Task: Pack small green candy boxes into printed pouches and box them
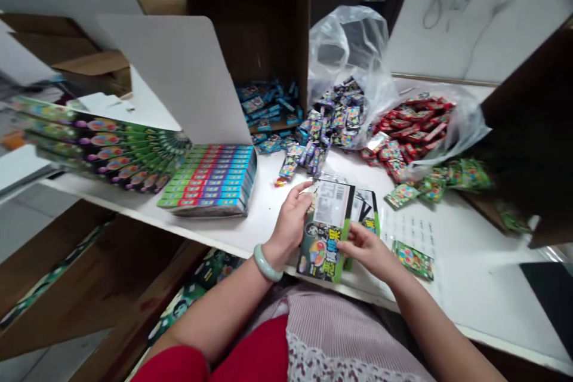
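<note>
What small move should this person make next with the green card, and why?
Probably lower the green card onto the table, though that is only a judgement. The left hand and right hand are both holding it up near the table's front edge, and another card shows just behind it.

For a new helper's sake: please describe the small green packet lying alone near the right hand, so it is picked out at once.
On the white table, find the person's right hand. Just to its right, on a printed sheet, lies the small green packet. Unlike the other green packets farther up the table, it lies by itself.
</note>
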The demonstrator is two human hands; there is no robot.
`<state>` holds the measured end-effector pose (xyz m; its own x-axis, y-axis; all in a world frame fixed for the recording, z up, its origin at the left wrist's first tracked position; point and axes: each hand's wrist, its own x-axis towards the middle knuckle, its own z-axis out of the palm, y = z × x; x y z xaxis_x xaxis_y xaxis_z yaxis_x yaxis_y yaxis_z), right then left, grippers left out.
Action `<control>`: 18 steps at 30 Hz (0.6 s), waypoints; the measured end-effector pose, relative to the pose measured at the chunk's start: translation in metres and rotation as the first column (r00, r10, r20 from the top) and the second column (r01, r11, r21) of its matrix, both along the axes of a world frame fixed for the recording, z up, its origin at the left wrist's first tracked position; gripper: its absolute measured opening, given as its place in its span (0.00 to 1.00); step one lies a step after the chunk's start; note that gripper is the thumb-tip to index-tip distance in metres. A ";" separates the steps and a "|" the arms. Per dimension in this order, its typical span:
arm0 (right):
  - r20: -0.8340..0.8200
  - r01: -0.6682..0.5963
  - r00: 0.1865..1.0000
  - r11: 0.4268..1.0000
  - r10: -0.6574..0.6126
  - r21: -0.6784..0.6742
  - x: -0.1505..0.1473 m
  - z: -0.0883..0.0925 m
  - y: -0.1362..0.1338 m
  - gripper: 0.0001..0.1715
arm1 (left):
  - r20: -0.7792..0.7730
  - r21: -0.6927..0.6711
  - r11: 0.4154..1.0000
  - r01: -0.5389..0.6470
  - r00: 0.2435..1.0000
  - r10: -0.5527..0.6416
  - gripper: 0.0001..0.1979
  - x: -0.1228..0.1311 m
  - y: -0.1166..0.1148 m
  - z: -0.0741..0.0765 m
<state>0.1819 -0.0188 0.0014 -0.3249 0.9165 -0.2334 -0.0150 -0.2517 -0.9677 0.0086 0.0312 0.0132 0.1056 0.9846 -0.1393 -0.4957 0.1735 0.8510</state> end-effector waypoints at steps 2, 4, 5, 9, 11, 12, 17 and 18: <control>-0.016 0.076 0.997 0.996 -0.075 0.044 0.008 0.003 -0.003 0.24 | -0.094 0.071 0.997 0.030 0.995 -0.023 0.21 0.003 -0.002 -0.001; -0.012 0.264 0.964 0.956 -0.265 0.129 0.016 0.009 -0.004 0.30 | -0.223 0.143 0.984 0.108 0.972 -0.075 0.22 0.003 -0.007 -0.001; -0.014 0.353 0.934 0.920 -0.356 0.171 0.020 0.013 -0.004 0.33 | -0.283 0.166 0.973 0.161 0.953 -0.110 0.23 0.002 -0.010 0.000; 0.008 0.419 0.901 0.873 -0.435 0.251 0.026 0.028 -0.001 0.33 | -0.362 0.215 0.920 0.328 0.902 -0.237 0.32 -0.009 -0.012 0.008; 0.032 0.352 0.926 0.894 -0.375 0.277 0.025 0.033 -0.002 0.28 | -0.377 0.212 0.896 0.390 0.879 -0.293 0.31 -0.015 -0.008 0.014; 0.041 0.315 0.940 0.907 -0.339 0.280 0.025 0.035 -0.004 0.26 | -0.390 0.198 0.886 0.418 0.863 -0.320 0.29 -0.018 -0.007 0.017; 0.156 0.209 0.951 0.926 -0.268 0.315 0.029 0.049 -0.007 0.10 | -0.489 0.179 0.882 0.436 0.817 -0.305 0.15 -0.021 -0.009 0.036; 0.191 0.193 0.944 0.920 -0.269 0.343 0.029 0.054 -0.006 0.10 | -0.518 0.216 0.892 0.397 0.821 -0.239 0.11 -0.020 -0.010 0.040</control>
<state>0.2112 -0.0248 0.0552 -0.0676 0.9970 0.0372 0.1965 0.0498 -0.9792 -0.0119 0.0215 0.0531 0.4201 0.9065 0.0430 0.0112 -0.0525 0.9986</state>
